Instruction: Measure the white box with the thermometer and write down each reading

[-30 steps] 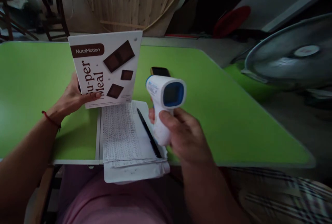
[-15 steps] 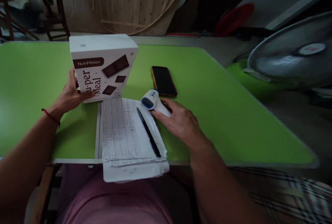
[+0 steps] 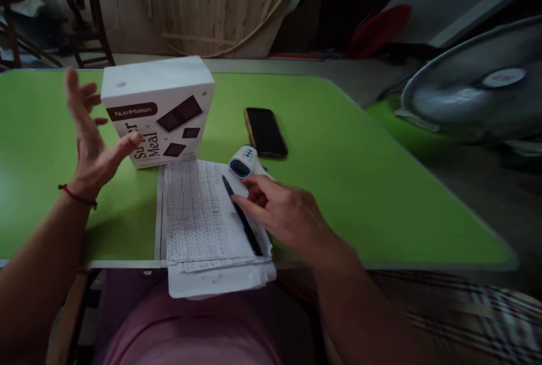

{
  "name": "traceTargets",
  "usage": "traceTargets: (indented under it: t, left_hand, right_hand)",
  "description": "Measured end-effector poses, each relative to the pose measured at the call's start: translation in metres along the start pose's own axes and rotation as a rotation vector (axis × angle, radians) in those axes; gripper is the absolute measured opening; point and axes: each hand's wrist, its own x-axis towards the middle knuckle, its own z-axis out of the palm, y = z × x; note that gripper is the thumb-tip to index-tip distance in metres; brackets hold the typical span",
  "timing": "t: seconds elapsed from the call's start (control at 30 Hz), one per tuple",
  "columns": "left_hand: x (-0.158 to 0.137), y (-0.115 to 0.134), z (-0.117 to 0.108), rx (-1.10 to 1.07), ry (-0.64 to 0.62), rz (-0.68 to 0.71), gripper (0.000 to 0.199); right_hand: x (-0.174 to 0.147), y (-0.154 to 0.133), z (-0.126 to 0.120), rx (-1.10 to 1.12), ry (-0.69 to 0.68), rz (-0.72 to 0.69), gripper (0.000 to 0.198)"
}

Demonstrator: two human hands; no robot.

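A white NutriMotion box [image 3: 169, 128] stands upright at the table's left middle. My left hand [image 3: 93, 139] is beside its left side, fingers spread and raised, the thumb in front of the printed face. Below the box lies a stack of handwritten paper sheets [image 3: 195, 218], with a black pen [image 3: 245, 224] slanting across its right part. My right hand [image 3: 283, 207] is over the right edge of the sheets, thumb and forefinger slightly apart close to the pen's upper half. Just behind those fingers lies a white and blue infrared thermometer [image 3: 244, 161], its handle partly hidden by the hand.
A phone [image 3: 266, 132] lies face up behind the thermometer on the green table [image 3: 359, 184]. Off the right side stands a large round metal fan-like object [image 3: 474, 94]. A wooden chair [image 3: 87, 21] stands beyond the far left edge.
My left hand has let go of the box and spread out to the left; the box has turned slightly. My right hand has released the thermometer and moved nearer to the pen.
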Motion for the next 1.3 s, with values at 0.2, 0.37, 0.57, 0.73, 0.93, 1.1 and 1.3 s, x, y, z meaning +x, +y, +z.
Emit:
traceTargets:
  t: [0.2, 0.37, 0.57, 0.73, 0.93, 1.1, 1.3]
  left_hand:
    - [-0.011, 0.032, 0.009, 0.251, 0.495, 0.383, 0.072]
    - [-0.021, 0.06, 0.029, 0.252, 0.016, 0.538, 0.03]
    - [-0.033, 0.046, 0.052, 0.213, -0.523, 0.51, 0.02]
    - [-0.038, 0.041, 0.058, 0.176, -0.7, 0.46, 0.036]
    - [-0.039, 0.046, 0.061, 0.209, -0.776, 0.467, 0.042]
    - [-0.039, 0.048, 0.062, 0.239, -0.826, 0.457, 0.045]
    - [-0.035, 0.052, 0.062, 0.275, -0.887, 0.407, 0.047]
  right_hand:
    - [0.003, -0.003, 0.012, -0.191, -0.032, -0.046, 0.037]
    - [0.012, 0.003, 0.0, 0.207, -0.02, -0.136, 0.035]
    - [0.016, 0.012, 0.009, 0.646, 0.005, 0.053, 0.037]
    - [0.012, 0.005, 0.022, 0.836, 0.008, 0.064, 0.044]
    - [0.009, -0.005, 0.027, 0.768, 0.057, 0.216, 0.03]
    - [0.014, -0.008, 0.028, 0.611, 0.145, 0.217, 0.017]
    - [0.015, -0.008, 0.029, 0.532, 0.225, 0.222, 0.013]
